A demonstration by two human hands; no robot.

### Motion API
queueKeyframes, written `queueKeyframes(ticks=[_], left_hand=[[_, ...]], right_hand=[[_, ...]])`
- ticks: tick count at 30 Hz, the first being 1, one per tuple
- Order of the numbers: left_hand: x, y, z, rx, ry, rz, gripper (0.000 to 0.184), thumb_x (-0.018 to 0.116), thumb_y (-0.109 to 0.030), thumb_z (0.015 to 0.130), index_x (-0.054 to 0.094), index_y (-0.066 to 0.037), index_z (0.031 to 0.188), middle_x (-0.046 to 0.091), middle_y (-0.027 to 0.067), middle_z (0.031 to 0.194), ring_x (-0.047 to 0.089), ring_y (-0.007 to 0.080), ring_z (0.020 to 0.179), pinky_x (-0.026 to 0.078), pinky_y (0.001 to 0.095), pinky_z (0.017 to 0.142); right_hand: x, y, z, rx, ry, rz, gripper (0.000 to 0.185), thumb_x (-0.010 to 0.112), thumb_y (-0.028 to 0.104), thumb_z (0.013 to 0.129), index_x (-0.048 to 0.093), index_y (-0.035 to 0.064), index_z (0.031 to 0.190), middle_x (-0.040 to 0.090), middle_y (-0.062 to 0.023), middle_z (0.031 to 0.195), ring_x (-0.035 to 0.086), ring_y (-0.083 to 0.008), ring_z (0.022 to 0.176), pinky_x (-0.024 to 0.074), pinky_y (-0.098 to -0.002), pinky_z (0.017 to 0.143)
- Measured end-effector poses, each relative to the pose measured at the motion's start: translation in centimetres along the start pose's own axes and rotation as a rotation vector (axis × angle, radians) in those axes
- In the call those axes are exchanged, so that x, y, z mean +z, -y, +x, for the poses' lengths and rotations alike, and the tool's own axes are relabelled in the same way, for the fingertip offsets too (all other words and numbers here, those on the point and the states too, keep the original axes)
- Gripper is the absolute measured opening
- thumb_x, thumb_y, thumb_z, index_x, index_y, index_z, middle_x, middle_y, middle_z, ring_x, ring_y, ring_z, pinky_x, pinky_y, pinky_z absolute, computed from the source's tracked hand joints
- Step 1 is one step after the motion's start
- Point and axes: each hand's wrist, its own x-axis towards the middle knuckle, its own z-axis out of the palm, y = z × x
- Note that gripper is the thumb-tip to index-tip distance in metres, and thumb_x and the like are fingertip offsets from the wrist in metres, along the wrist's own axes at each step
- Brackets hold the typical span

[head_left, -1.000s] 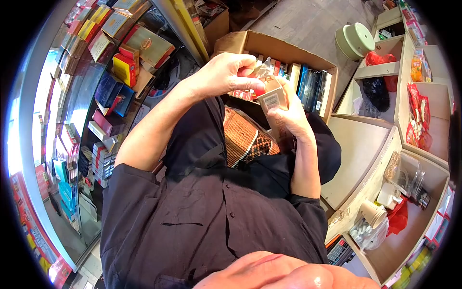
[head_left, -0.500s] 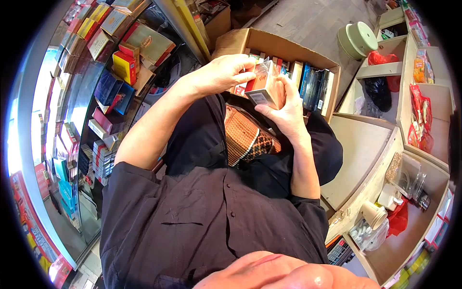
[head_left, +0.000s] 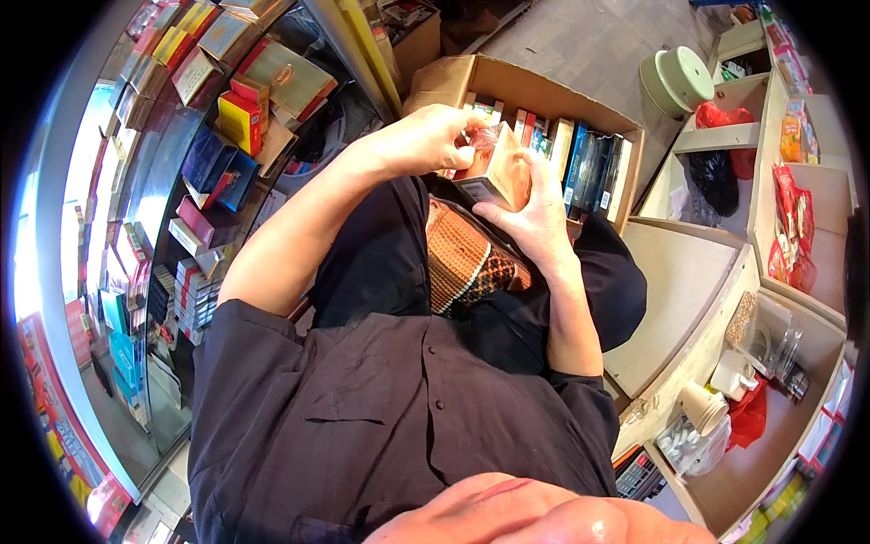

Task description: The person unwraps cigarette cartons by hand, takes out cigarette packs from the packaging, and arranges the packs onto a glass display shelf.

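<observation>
In front of my lap, my right hand grips a small tan and reddish carton by its right side, thumb on the near edge. My left hand is at the carton's upper left, thumb and fingers pinched on crumpled clear wrap. The carton is tilted, with one end facing me. Behind it stands an open cardboard box, with several packs upright in a row inside. An orange and black patterned cloth lies between my legs.
To the left, a glass display case holds many packs and cartons. On the right are wooden drawers with bags, a cup and jars. A pale green stool stands on the floor behind the box.
My left fingers have closed on the clear wrap, which stood up from the carton before. The carton has turned slightly, and its barcode no longer shows clearly.
</observation>
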Motion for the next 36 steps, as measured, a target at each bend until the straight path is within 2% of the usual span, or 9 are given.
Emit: queueKeyframes(ticks=[4,8,9,12,21,26,27,31,36], left_hand=[[0.4,0.8,0.8,0.046,-0.192,0.458,0.024,0.054,-0.001,0.080,0.062,0.002,0.102,0.068,0.0167,0.091,0.067,0.0255,0.083,0.051,0.0371,0.070],[-0.1,1.8,1.2,0.108,-0.242,0.002,0.022,0.049,-0.005,0.079,0.063,-0.001,0.096,0.066,0.0172,0.088,0.065,0.0261,0.084,0.049,0.0357,0.076],[-0.3,1.3,1.3,0.091,-0.265,-0.103,0.028,0.043,0.001,0.077,0.062,0.002,0.098,0.063,0.0065,0.084,0.058,0.0161,0.083,0.048,0.0302,0.079],[-1.2,0.3,1.0,0.116,-0.184,-0.363,0.032,0.044,-0.013,0.090,0.058,-0.001,0.116,0.061,0.0048,0.106,0.054,0.0124,0.100,0.042,0.0275,0.091],[0.3,0.7,1.1,0.164,-0.135,-0.317,0.013,0.064,-0.014,0.090,0.056,-0.005,0.096,0.056,0.0020,0.107,0.053,0.0115,0.101,0.045,0.0286,0.090],[0.6,-0.8,0.7,0.237,-0.277,0.110,0.011,0.059,-0.008,0.092,0.051,-0.002,0.094,0.060,0.0113,0.092,0.059,0.0196,0.086,0.048,0.0307,0.078],[0.9,-0.9,0.8,0.294,-0.348,0.152,0.012,0.057,-0.009,0.090,0.049,-0.002,0.094,0.060,0.0176,0.083,0.060,0.0370,0.080,0.048,0.0409,0.069],[0.5,-1.6,0.4,0.249,-0.381,0.257,0.011,0.057,-0.009,0.090,0.049,-0.003,0.094,0.060,0.0179,0.084,0.061,0.0377,0.081,0.047,0.0413,0.068],[0.5,-1.6,0.3,0.253,-0.338,0.050,0.010,0.055,-0.009,0.093,0.052,-0.002,0.100,0.058,0.0088,0.086,0.057,0.0152,0.080,0.048,0.0291,0.073]], right_hand=[[-0.1,0.3,-0.1,0.008,0.039,0.095,0.083,0.089,0.028,0.058,0.047,0.0029,0.125,0.052,-0.0158,0.118,0.051,-0.0305,0.112,0.0409,-0.0396,0.098],[-0.2,0.5,-0.1,0.047,-0.003,0.268,0.083,0.090,0.029,0.058,0.047,0.0030,0.124,0.052,-0.0154,0.118,0.052,-0.0292,0.112,0.0414,-0.0381,0.098],[-0.7,0.0,0.3,0.058,0.003,0.272,0.083,0.089,0.029,0.059,0.046,0.0040,0.125,0.052,-0.0135,0.116,0.051,-0.0274,0.112,0.0413,-0.0369,0.097],[-1.6,-1.2,0.6,0.100,-0.031,0.392,0.084,0.089,0.029,0.060,0.044,0.0048,0.127,0.052,-0.0117,0.115,0.053,-0.0246,0.109,0.0415,-0.0351,0.097],[-0.8,-0.9,0.4,0.122,0.009,0.374,0.082,0.089,0.028,0.062,0.045,0.0053,0.127,0.054,-0.0079,0.114,0.052,-0.0192,0.107,0.0400,-0.0322,0.096],[-0.7,-1.0,0.5,0.139,0.059,0.359,0.084,0.089,0.028,0.059,0.045,0.0033,0.127,0.052,-0.0100,0.118,0.052,-0.0218,0.111,0.0409,-0.0334,0.097],[-0.8,-0.9,0.4,0.140,0.061,0.357,0.084,0.089,0.028,0.059,0.045,0.0033,0.127,0.052,-0.0100,0.118,0.052,-0.0218,0.111,0.0409,-0.0334,0.097],[-1.6,-0.6,0.3,0.190,0.221,0.508,0.088,0.089,0.033,0.058,0.044,0.0044,0.129,0.053,-0.0092,0.120,0.051,-0.0204,0.113,0.0392,-0.0342,0.099],[-2.8,0.0,0.5,0.183,0.365,0.760,0.095,0.088,0.042,0.059,0.040,0.0072,0.134,0.052,-0.0102,0.124,0.049,-0.0220,0.118,0.0357,-0.0365,0.103]])
